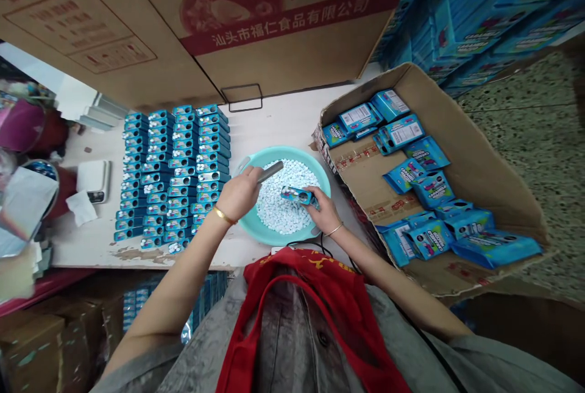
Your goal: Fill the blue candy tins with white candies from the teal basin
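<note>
"Where are the hands?"

"Both over the basin [273, 238]. The left hand [241, 192] has its fingers wrapped around a grey rod [271, 171], which points up and out over the candy [281, 219]."

"And the right hand [325, 211]?"

"It grasps a small blue box [292, 194] by one end, thumb and fingers pinching it. The box is held above the candy, its other end towards the left hand's side."

"Does the box touch the candy?"

"Cannot tell from this angle."

"What lies around?"

"Left of the basin, four columns of similar boxes [183, 177] stand packed close on the table [269, 128], with a scale [94, 175] beyond them. Right of it, a carton [354, 181] with more blue packs [429, 189] scattered inside, some overlapping."
</note>
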